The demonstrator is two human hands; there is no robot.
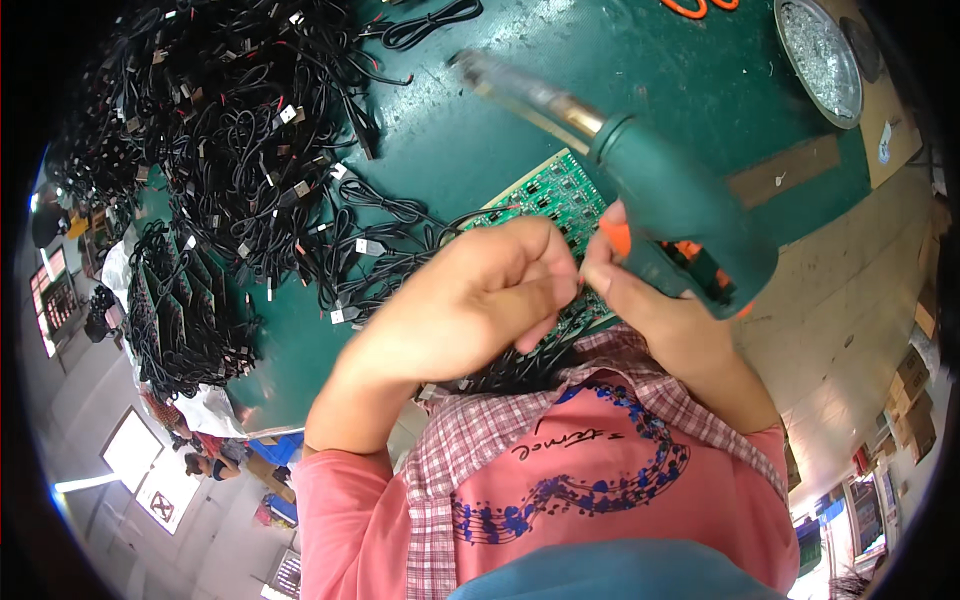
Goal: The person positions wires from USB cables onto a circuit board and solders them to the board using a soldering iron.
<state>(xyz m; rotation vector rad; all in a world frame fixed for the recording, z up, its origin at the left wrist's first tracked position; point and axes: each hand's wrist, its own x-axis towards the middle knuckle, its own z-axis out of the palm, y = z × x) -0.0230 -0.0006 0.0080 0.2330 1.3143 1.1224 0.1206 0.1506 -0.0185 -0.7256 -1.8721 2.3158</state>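
Observation:
My right hand (655, 315) grips a green soldering gun (690, 185) with orange parts. Its metal barrel points up and left, above the table. Curled inward, my left hand (485, 295) is closed with its fingertips close to those of the right hand. Whatever it pinches is too small or hidden to make out. Under both hands lies a green circuit board panel (570, 190) with small components, partly covered by the hands. Black cables (385, 250) with USB plugs run up to its left side, and more bunch between the board and my body.
A large heap of black USB cables (230, 130) covers the table's left side. Boards with cables attached (180, 290) stand at the far left. A round metal dish (820, 65) sits at the back right, near a brown strip (785, 170). Orange handles (690, 8) show at the top.

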